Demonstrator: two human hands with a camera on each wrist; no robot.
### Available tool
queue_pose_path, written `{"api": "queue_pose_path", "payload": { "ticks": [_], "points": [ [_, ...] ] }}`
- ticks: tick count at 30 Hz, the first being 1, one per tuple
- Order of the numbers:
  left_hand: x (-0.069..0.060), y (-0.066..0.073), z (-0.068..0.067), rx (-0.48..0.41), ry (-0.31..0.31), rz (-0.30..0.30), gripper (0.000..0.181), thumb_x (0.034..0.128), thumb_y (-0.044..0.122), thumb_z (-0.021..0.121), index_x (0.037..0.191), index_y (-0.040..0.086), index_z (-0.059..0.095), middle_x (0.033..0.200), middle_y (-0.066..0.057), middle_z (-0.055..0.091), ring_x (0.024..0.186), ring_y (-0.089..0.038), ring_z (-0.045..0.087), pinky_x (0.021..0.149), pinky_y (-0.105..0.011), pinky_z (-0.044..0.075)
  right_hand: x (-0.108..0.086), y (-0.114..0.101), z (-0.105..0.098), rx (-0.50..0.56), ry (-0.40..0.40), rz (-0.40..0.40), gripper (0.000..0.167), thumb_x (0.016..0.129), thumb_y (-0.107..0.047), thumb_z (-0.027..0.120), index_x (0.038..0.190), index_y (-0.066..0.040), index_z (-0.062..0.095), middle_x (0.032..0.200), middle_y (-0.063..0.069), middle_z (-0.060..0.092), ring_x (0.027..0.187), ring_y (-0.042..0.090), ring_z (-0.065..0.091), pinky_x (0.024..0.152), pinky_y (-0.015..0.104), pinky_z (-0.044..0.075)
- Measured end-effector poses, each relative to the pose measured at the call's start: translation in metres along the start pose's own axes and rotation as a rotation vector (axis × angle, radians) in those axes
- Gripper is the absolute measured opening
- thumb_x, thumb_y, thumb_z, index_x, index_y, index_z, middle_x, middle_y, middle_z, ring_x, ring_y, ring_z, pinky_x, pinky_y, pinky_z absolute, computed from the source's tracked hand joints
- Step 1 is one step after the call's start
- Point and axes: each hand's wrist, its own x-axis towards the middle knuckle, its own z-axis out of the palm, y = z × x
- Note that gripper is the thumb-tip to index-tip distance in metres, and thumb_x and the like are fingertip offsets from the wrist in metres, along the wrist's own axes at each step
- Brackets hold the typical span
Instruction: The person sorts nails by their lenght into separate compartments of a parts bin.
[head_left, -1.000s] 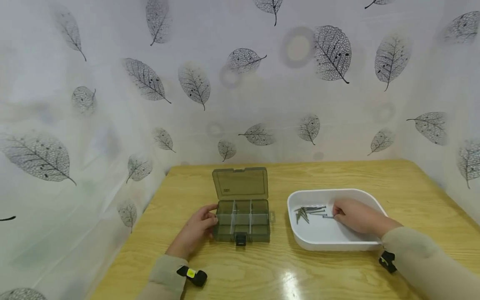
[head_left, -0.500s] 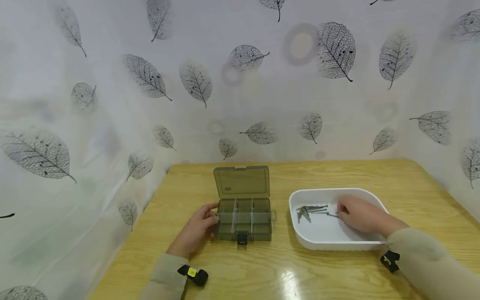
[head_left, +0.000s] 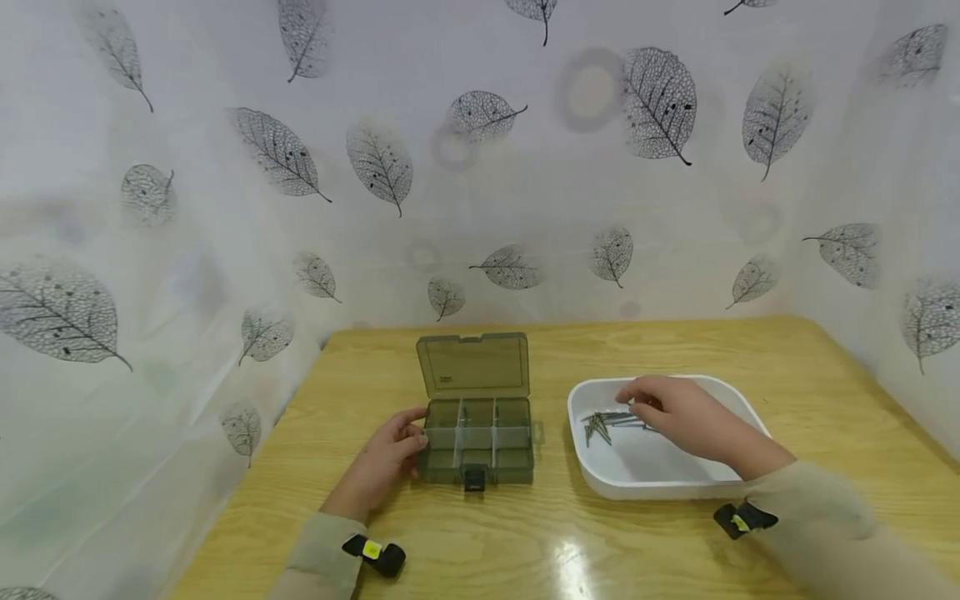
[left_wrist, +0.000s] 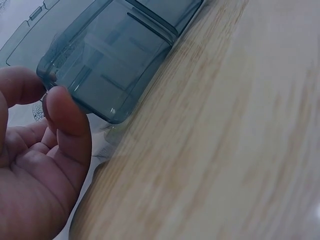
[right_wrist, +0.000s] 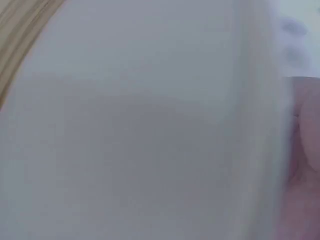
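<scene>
1. My L hand (head_left: pixel 386 462) is at the L side of the smoke-grey compartment box (head_left: pixel 513 460); thumb & a bent finger pinch its edge, as the L wrist view shows close up.
2. Box sits on the wood-grain table (head_left: pixel 465 550), L of the white tray (head_left: pixel 652 490), w/ a gap btwn. Lid (head_left: pixel 476 367) is open, leaning up at the back; black latch (head_left: pixel 474 479) at the front. Dividers make 6 compartments, 3 across x 2 deep.
3. My R hand (head_left: pixel 686 421) is over the tray, fingers bent, index reaching fwd above the thumb. Can't tell if the tips pinch anything; R wrist view is blurred, mostly pale tray w/ part of the hand at the R edge.
4. Metal fasteners (head_left: pixel 600 427) lie in a loose pile in the L part of the tray, just by my R fingertips. Some brownish & pointed, some long, thin & grey. Nails or screws, too small to tell.
5. Both arms in beige sleeves (head_left: pixel 825 508), each w/ a black wrist strap (head_left: pixel 372 551) w/ a yellow patch.
6. Behind the table: pale sheet (head_left: pixel 450 200) printed w/ dark skeleton leaves.
</scene>
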Motion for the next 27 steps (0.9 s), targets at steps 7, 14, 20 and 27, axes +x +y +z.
{"api": "queue_pose_path", "payload": {
  "ticks": [7,14,20,27],
  "points": [
    [-0.002,0.002,0.000,0.011,0.008,-0.001,0.052,0.1011,0.007,0.058,0.151,0.006,0.042,0.104,-0.011,0.050,0.076,-0.020,0.047,0.059,-0.033,0.052,0.024,-0.056,0.028,0.046,-0.017,-0.142,0.019,0.102,-0.014,0.061,0.117,-0.016,0.072,0.080,-0.011,0.059,0.068,0.006,0.051,0.066,0.030,0.047],
    [-0.001,0.001,0.000,-0.002,-0.002,-0.002,0.052,0.1014,0.007,0.057,0.151,0.005,0.041,0.104,-0.010,0.050,0.074,-0.019,0.046,0.059,-0.032,0.052,0.044,-0.088,0.057,0.004,-0.014,-0.153,0.018,0.100,-0.015,0.064,0.116,-0.014,0.073,0.084,-0.014,0.060,0.066,0.004,0.051,0.062,0.028,0.047],
    [-0.002,-0.001,0.000,0.006,0.004,-0.006,0.051,0.1021,0.008,0.057,0.151,0.007,0.042,0.104,-0.011,0.052,0.073,-0.019,0.046,0.059,-0.033,0.052,0.056,-0.101,0.075,-0.017,-0.023,-0.133,0.020,0.099,-0.015,0.065,0.117,-0.010,0.073,0.087,-0.011,0.062,0.070,0.006,0.052,0.064,0.030,0.048],
    [-0.002,0.001,-0.001,0.020,-0.004,-0.005,0.052,0.1023,0.009,0.057,0.151,0.007,0.041,0.105,-0.012,0.052,0.074,-0.020,0.046,0.059,-0.034,0.053,0.061,-0.106,0.082,0.010,-0.040,-0.115,0.024,0.099,-0.018,0.066,0.122,-0.011,0.072,0.088,-0.013,0.060,0.072,0.006,0.053,0.066,0.030,0.049]
  ]
}}
